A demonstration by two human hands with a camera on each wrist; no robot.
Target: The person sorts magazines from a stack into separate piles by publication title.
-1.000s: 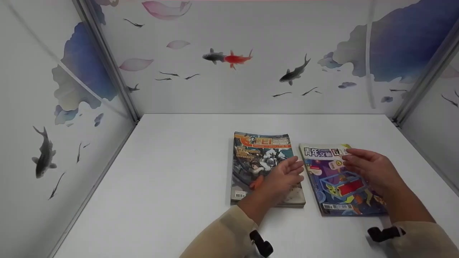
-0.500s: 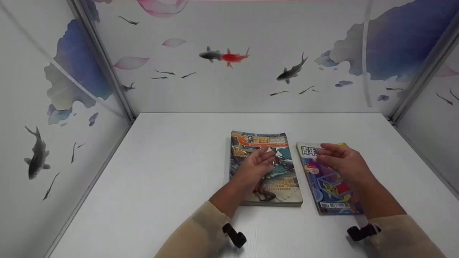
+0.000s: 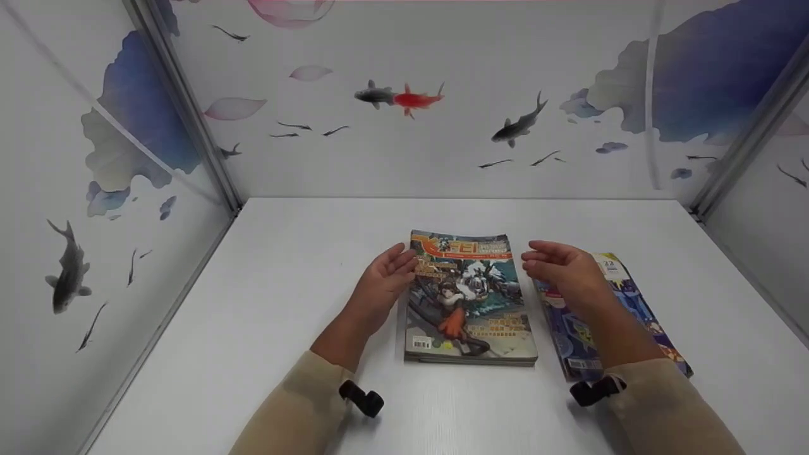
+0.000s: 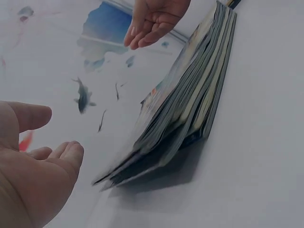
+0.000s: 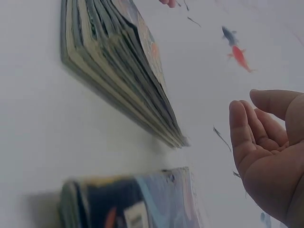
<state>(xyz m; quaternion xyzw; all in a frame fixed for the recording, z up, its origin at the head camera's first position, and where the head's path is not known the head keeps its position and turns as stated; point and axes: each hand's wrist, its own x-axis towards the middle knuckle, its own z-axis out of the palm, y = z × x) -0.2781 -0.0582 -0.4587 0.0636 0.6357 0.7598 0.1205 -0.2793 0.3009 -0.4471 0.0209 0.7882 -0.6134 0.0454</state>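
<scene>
A stack of magazines (image 3: 471,303) lies flat on the white table, its top cover showing a figure in an orange skirt. Along its left edge, my left hand (image 3: 382,284) hovers with relaxed, slightly bent fingers and holds nothing. On the other side my right hand (image 3: 565,275) is held up between this stack and a purple-blue magazine pile (image 3: 638,316), partly covering that pile. The left wrist view shows the page edges of the stack (image 4: 194,90) apart from the left hand (image 4: 42,166). In the right wrist view, the right hand (image 5: 275,147) is likewise apart from the stack (image 5: 114,61).
The white table (image 3: 303,265) is bordered by a back wall (image 3: 404,158) and side walls printed with fish and petals. Metal posts (image 3: 189,114) stand in the corners. Both sleeves carry a small black device (image 3: 361,399) at the wrist.
Both hands have moved left. The left hand went from over the orange-skirt stack to its left side; the right hand went from over the purple-blue pile to the gap between. The magazines stayed put.
</scene>
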